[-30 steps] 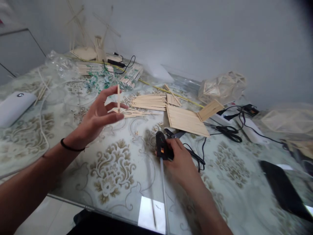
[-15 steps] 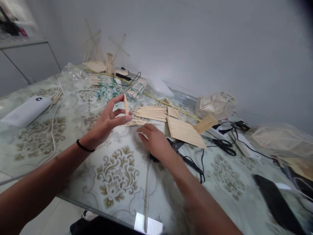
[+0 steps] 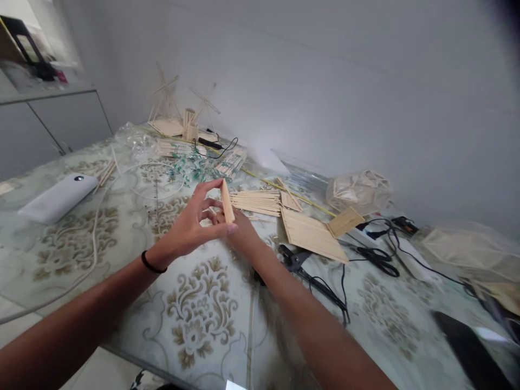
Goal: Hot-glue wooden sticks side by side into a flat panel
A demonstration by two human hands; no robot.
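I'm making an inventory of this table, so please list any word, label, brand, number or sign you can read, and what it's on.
No text can be read for certain.
Crumpled plastic wrappers: green marks, too small and blurred to read.
Wrapped sticks: green marks, also too blurred to read.
White device: a dark round spot near one end; any sign on it is too small to make out.

Pale, matt wood is seen in the held strip (image 3: 228,202), the thin sticks (image 3: 258,202) and the panel (image 3: 311,234). Glossy smoothness is shown by the bench (image 3: 385,325); shiny, crinkled plastic, by the clear bag (image 3: 135,139).
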